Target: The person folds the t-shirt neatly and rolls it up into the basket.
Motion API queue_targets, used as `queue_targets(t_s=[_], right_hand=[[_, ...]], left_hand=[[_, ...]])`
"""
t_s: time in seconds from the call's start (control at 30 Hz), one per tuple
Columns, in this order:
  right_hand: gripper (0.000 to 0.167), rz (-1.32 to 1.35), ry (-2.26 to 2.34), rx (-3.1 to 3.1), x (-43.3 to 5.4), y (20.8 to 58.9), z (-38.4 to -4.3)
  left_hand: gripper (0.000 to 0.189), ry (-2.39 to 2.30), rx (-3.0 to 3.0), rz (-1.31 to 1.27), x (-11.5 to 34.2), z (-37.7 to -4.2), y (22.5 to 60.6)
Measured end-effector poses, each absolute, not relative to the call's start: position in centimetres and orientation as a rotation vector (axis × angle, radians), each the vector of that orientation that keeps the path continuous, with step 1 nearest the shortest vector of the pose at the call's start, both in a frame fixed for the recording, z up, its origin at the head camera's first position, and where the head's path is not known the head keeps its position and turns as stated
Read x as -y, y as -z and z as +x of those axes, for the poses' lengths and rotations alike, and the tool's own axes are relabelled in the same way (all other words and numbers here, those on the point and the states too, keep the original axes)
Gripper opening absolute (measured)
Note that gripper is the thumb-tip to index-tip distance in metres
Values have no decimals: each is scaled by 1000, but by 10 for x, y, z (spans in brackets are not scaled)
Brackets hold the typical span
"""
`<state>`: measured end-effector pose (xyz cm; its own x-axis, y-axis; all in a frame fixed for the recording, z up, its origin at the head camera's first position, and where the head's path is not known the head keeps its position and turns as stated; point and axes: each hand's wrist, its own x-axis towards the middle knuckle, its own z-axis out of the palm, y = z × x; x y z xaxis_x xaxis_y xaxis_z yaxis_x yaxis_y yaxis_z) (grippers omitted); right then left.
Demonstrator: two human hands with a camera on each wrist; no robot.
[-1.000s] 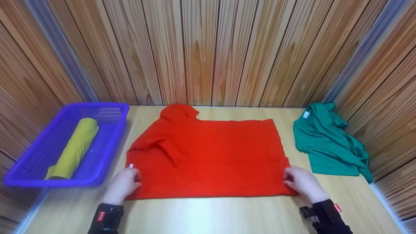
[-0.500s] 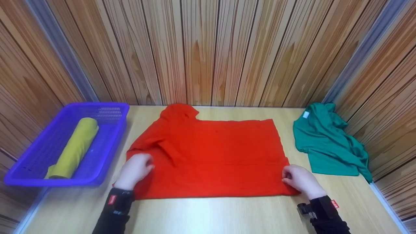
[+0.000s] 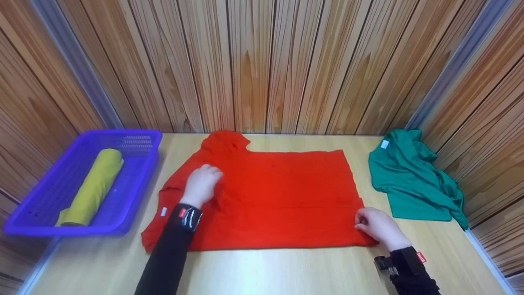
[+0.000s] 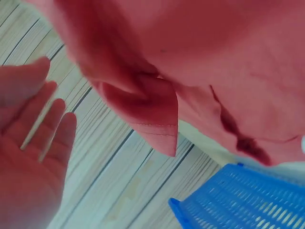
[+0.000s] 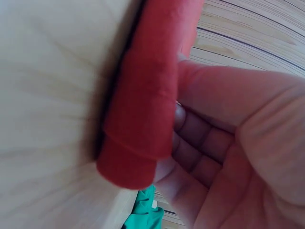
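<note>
A red shirt [image 3: 282, 184] lies folded across the table, its left part bunched and wrinkled and its right part flat. Over the bunched left part is my left hand [image 3: 201, 185]. In the left wrist view that hand's fingers [image 4: 59, 129] are loosely extended and grip nothing, beside a drooping sleeve [image 4: 147, 114] with a stitched hem. My right hand [image 3: 380, 227] pinches the shirt's near right corner. The right wrist view shows its thumb [image 5: 205, 86] against the layered red edge, other fingers curled, some fingertips hidden. A white tag [image 3: 163, 212] shows at the shirt's left edge.
A purple basket [image 3: 139, 205] stands at the left with a rolled yellow cloth [image 3: 93, 186] in it. At the right, a crumpled green garment [image 3: 413, 180] lies against the wood-patterned side wall [image 3: 491, 164]. The back wall [image 3: 249, 73] rises behind the shirt.
My left hand has left the shirt's near left corner and moved up and right over the bunched part. The shirt's lower left edge now reaches farther left. The right hand has hardly moved.
</note>
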<state>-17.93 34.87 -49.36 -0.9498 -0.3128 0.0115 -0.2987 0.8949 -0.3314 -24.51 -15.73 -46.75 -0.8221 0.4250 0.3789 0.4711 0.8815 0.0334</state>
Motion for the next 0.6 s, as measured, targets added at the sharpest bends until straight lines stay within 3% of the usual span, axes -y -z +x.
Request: queue_targets(t_s=[0.27, 0.6], right_hand=[[28, -515, 522, -3045, -348, 496, -180], [26, -507, 524, -3045, -351, 497, -180]], left_hand=[[14, 35, 2715, -749, 146, -247, 481], [15, 59, 2608, -663, 148, -228, 482]])
